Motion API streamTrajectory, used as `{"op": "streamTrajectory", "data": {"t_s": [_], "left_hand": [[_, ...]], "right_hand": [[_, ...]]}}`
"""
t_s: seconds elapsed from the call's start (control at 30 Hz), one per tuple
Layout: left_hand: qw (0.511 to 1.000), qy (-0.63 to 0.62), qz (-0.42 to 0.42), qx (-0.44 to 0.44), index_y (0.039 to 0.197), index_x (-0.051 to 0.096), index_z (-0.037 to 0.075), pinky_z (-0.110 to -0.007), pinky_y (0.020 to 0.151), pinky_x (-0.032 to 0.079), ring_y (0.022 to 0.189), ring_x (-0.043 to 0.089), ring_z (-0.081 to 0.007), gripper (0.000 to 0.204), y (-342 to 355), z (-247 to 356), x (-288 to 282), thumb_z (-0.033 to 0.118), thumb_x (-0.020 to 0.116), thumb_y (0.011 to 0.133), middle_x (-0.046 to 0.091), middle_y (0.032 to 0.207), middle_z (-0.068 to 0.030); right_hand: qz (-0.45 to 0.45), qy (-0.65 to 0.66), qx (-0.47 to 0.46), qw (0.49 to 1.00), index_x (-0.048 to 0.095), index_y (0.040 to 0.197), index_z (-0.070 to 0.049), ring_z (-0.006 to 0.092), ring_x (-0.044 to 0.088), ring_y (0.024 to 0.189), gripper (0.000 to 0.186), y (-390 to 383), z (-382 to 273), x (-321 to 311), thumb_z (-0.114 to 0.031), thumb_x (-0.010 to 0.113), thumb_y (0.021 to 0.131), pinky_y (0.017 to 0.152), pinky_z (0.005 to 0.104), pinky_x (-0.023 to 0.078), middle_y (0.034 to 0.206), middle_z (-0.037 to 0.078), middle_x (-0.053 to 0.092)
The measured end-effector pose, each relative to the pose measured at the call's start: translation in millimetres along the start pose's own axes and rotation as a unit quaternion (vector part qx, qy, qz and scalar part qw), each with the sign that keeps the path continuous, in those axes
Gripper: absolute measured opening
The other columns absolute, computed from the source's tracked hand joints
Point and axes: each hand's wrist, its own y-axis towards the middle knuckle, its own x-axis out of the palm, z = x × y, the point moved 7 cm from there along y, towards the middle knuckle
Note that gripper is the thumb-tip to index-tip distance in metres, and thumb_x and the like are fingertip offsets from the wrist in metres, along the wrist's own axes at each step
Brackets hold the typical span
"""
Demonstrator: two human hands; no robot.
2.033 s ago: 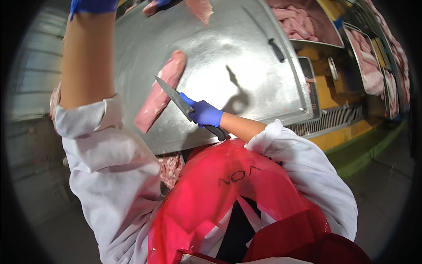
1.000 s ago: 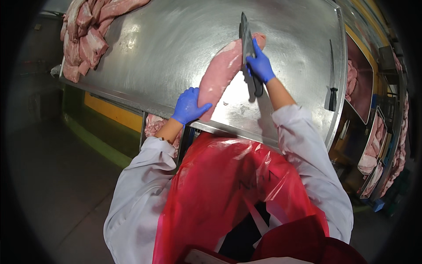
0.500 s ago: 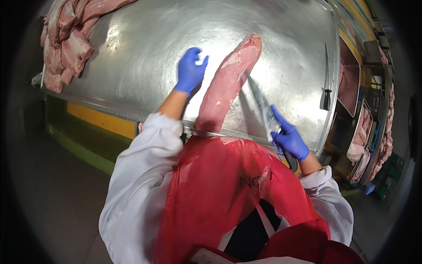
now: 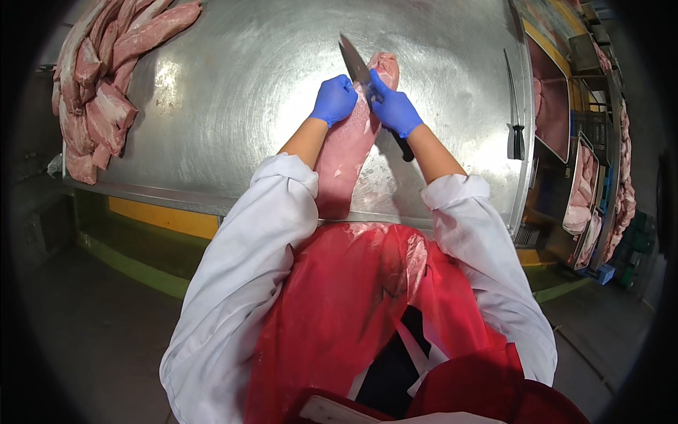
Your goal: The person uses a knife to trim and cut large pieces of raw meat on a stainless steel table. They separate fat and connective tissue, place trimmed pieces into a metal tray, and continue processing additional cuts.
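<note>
A long pale pink piece of meat (image 4: 339,169) lies lengthwise on the steel table (image 4: 226,106) in front of me. My left hand (image 4: 334,100), in a blue glove, is closed at the meat's left side near its far part; what its fingers grip is hidden. My right hand (image 4: 394,108), also gloved in blue, holds a large black-handled knife (image 4: 353,60), blade angled up and left over the meat, close to my left fingers.
A pile of meat strips (image 4: 95,85) sits at the table's left end. A long thin black-handled tool (image 4: 517,141) lies along the right edge. Beyond stand a bin (image 4: 551,138) and trays of meat (image 4: 580,194).
Since half a second ago my right hand and knife have moved up and left onto the meat's far part. My left hand has moved right to the meat and its fingers have closed.
</note>
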Motion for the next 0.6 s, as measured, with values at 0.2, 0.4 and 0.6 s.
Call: {"op": "streamTrajectory", "data": {"t_s": [0.2,0.4,0.6], "left_hand": [[0.991,-0.106,0.045,-0.074,0.082,0.066,0.003,-0.032,0.061,0.049,0.061,0.059,-0.0154,0.012,-11.5,-30.2,-19.8,0.014,0.064,0.086,0.064,0.068,-0.0095],[0.985,-0.14,0.068,-0.077,0.085,0.065,0.001,-0.03,0.06,0.049,0.063,0.058,-0.0123,0.012,-15.1,-41.1,-31.1,0.013,0.066,0.085,0.064,0.069,-0.0075],[0.988,0.04,-0.135,0.056,0.1,0.066,0.005,-0.033,0.071,0.052,0.07,0.06,-0.0166,0.019,3.4,8.1,-3.4,0.018,0.066,0.088,0.067,0.083,-0.0109]], "right_hand": [[-0.227,0.059,0.07,0.97,0.03,0.158,-0.027,0.0185,0.065,0.057,0.068,-162.0,17.6,-41.2,-0.017,0.056,0.096,0.062,0.035,0.055,0.07,0.013,0.067],[-0.127,0.199,0.113,0.965,0.032,0.157,-0.027,0.0105,0.055,0.054,0.071,-108.3,-0.4,-37.9,-0.012,0.058,0.093,0.055,0.0292,0.05,0.071,0.007,0.063],[0.046,0.197,0.064,0.977,0.033,0.157,-0.031,0.011,0.061,0.057,0.075,6.1,24.9,-17.1,-0.009,0.059,0.09,0.056,0.0298,0.053,0.075,0.008,0.066]]}}
